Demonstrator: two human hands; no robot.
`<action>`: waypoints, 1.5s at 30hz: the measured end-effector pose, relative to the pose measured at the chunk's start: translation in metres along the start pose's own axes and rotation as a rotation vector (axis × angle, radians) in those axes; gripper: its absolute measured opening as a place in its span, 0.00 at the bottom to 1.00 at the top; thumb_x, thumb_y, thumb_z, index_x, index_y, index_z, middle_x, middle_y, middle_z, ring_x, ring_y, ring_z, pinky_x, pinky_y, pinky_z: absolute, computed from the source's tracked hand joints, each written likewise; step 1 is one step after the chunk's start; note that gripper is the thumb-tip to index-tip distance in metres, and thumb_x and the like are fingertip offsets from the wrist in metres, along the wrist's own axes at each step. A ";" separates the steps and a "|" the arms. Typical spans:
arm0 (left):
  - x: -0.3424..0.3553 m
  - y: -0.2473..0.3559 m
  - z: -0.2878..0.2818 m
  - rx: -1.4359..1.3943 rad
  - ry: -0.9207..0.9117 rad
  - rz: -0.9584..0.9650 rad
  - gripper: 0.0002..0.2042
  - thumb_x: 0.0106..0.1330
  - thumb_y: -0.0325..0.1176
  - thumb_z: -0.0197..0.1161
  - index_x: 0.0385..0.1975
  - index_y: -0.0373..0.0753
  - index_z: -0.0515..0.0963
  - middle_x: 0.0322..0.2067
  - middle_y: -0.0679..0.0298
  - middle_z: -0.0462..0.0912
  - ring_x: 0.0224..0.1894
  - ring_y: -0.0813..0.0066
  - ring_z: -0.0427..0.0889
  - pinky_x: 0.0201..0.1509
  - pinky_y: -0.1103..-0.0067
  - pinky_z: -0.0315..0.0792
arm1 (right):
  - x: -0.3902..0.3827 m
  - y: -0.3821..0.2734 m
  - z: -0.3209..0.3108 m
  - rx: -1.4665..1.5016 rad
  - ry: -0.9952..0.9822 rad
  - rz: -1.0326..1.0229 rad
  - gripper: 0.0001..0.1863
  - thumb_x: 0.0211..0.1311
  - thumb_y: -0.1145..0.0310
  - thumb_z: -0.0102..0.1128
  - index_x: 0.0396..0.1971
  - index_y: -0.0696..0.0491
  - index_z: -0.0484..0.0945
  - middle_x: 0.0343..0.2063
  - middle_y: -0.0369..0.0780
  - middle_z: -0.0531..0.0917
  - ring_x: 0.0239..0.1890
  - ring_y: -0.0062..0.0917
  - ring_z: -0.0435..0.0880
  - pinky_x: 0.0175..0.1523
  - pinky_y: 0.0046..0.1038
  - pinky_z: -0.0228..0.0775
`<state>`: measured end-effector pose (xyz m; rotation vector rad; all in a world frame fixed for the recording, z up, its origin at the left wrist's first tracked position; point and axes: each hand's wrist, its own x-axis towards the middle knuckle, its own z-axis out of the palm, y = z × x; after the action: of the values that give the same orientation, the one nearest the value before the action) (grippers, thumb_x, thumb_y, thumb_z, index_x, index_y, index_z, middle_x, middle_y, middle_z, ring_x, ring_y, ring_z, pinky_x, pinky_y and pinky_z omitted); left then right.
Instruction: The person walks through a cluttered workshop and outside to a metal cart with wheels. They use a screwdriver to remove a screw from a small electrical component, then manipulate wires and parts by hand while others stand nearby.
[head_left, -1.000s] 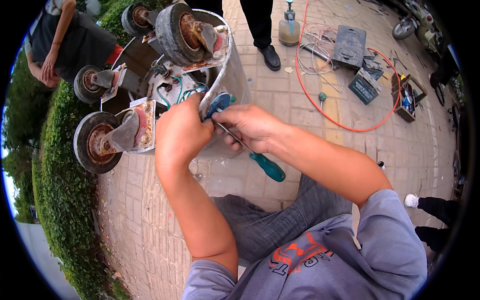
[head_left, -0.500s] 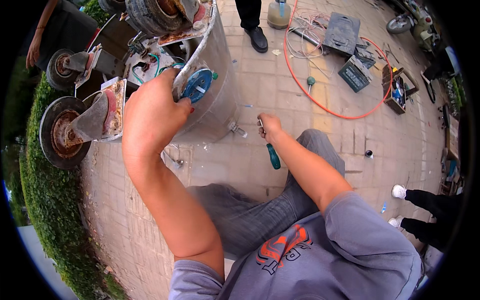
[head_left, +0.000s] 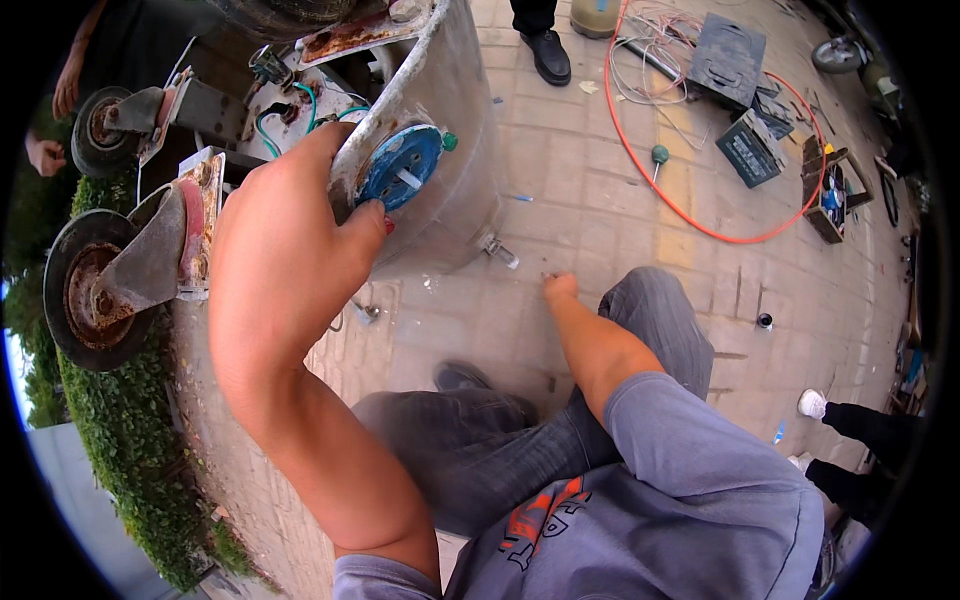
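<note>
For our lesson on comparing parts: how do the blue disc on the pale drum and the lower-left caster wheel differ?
The blue disc has a pale bar at its middle; the caster wheel has a black tyre and rusty hub. The wheel looks larger than the disc. The disc lies against the wall of the pale drum; the wheel stands out on a bracket. Both are round.

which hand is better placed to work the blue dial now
Probably the left hand: it holds the casing's rim, thumb at the blue dial's edge. The right hand is well away from it.
</note>
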<state>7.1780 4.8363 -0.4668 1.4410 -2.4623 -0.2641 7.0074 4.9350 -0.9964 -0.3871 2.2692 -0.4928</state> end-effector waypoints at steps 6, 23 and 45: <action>0.004 0.000 0.000 -0.058 -0.011 0.013 0.19 0.48 0.29 0.63 0.43 0.33 0.78 0.30 0.44 0.81 0.37 0.44 0.80 0.41 0.62 0.72 | 0.000 0.015 0.002 -0.013 0.035 0.083 0.14 0.57 0.61 0.62 0.39 0.53 0.84 0.42 0.46 0.84 0.46 0.40 0.82 0.52 0.38 0.73; 0.002 0.007 -0.007 0.112 -0.058 -0.008 0.21 0.49 0.36 0.64 0.45 0.38 0.78 0.29 0.48 0.83 0.36 0.49 0.82 0.42 0.62 0.75 | -0.269 -0.231 -0.202 0.499 0.463 -1.549 0.47 0.36 0.68 0.76 0.61 0.58 0.63 0.55 0.50 0.67 0.55 0.45 0.68 0.60 0.44 0.58; 0.002 0.011 -0.006 0.099 -0.119 -0.043 0.23 0.49 0.36 0.66 0.48 0.39 0.77 0.30 0.50 0.84 0.37 0.50 0.83 0.42 0.62 0.75 | -0.237 -0.248 -0.249 0.860 -0.353 -1.332 0.13 0.53 0.78 0.65 0.40 0.60 0.79 0.37 0.37 0.77 0.34 0.20 0.76 0.42 0.22 0.69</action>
<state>7.1698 4.8396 -0.4575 1.5620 -2.5736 -0.2469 7.0095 4.8730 -0.5769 -1.3422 1.0041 -1.7617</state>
